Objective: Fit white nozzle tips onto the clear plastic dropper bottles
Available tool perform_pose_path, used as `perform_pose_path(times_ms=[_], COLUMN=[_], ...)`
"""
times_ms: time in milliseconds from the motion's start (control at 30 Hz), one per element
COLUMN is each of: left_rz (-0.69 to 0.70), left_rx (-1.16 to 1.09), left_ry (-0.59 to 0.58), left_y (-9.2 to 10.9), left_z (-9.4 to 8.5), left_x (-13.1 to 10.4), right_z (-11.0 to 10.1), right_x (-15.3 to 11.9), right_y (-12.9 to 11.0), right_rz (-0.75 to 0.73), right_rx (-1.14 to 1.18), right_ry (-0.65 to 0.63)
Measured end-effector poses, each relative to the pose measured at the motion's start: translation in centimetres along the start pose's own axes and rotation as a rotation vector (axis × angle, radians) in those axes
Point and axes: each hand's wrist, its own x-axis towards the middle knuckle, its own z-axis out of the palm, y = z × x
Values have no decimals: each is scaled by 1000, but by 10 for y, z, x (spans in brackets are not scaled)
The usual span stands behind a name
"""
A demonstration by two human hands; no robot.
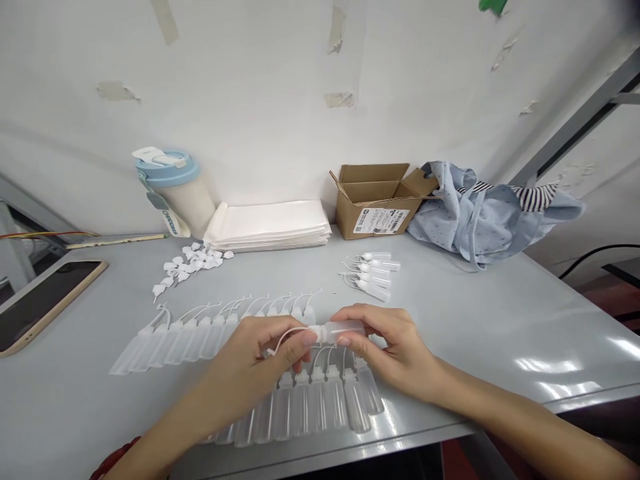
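Between my two hands lies a small translucent plastic bottle (pixel 345 327), held sideways above the table. My left hand (pixel 267 353) pinches its white neck end, where a thin curved strap sticks out to the left. My right hand (pixel 393 343) grips the bottle's body between thumb and fingers. Just below my hands is a row of similar clear bottles (pixel 305 403), partly hidden by my left hand and forearm. Behind my left hand stretches another row of frosted bottles (pixel 185 340) with thin straps at their tops.
White caps (pixel 190 263) lie piled at the left. Several small bottles (pixel 373 273) sit beyond my right hand. Along the wall are a tumbler (pixel 180 190), a stack of white envelopes (pixel 273 223), an open cardboard box (pixel 380 200) and blue cloth (pixel 470 217). A phone (pixel 45 300) lies far left.
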Motion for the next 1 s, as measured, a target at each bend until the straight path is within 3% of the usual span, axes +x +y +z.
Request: perform_pose_path(times_ms=[67,267,500,667,867,1000], left_rz=[20,261,48,174,70,216], left_rx=[12,168,101,172,143,224], left_ry=[-9,139,22,52,-45,-19], left_y=[-1,-3,-1,-4,0,-4], left_z=[1,0,0,3,2,3], left_x=[1,2,0,-1,1,2], right_z=[0,-1,-1,-1,-1,0], right_x=[0,1,-1,-1,0,-1], right_y=[0,1,1,2,2,0], right_rz=[3,-1,-21,22,-41,-41], right_rx=[-10,25,-43,-7,-68,-51], right_ry=[-10,-19,-54,-78,-65,-94])
